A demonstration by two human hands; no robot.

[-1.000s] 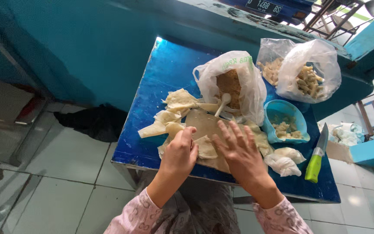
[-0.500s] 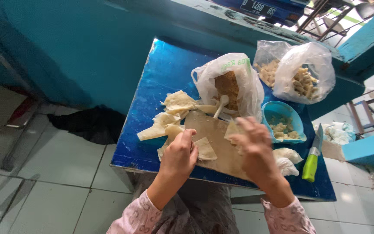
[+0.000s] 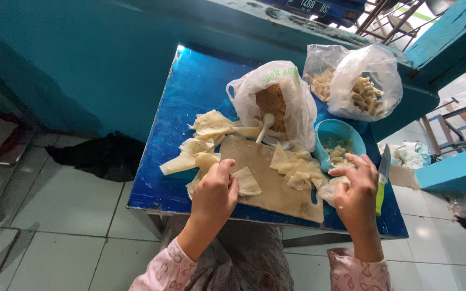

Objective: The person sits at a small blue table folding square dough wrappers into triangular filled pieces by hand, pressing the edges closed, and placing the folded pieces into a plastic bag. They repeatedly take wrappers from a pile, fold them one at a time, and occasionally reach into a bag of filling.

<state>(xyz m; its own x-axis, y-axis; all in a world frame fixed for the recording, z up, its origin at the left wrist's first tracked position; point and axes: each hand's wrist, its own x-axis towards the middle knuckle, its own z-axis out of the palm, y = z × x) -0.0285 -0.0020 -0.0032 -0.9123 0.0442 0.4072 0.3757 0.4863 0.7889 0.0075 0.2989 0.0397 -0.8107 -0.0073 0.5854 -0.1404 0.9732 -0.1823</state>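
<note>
Left hand [image 3: 215, 189] is curling loosely over a small pale dough wrapper [image 3: 247, 182] lying on the brown board [image 3: 276, 183], fingertips pinching its near edge. Right hand [image 3: 358, 194] is hovering half-open by the blue bowl [image 3: 341, 136], holding nothing I can make out. These sheets are looking thin, floppy and tear-prone, so lifting by a corner seems safest.

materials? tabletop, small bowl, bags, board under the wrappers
Tabletop: glossy blue, mirror-like glare, probably laminate or painted metal. Bowl: light blue, smooth, looks like plastic. Bags: thin translucent plastic film, crinkled, contents showing through. Board: flat, matte tan, likely wood or cardboard; cannot tell which.
</note>
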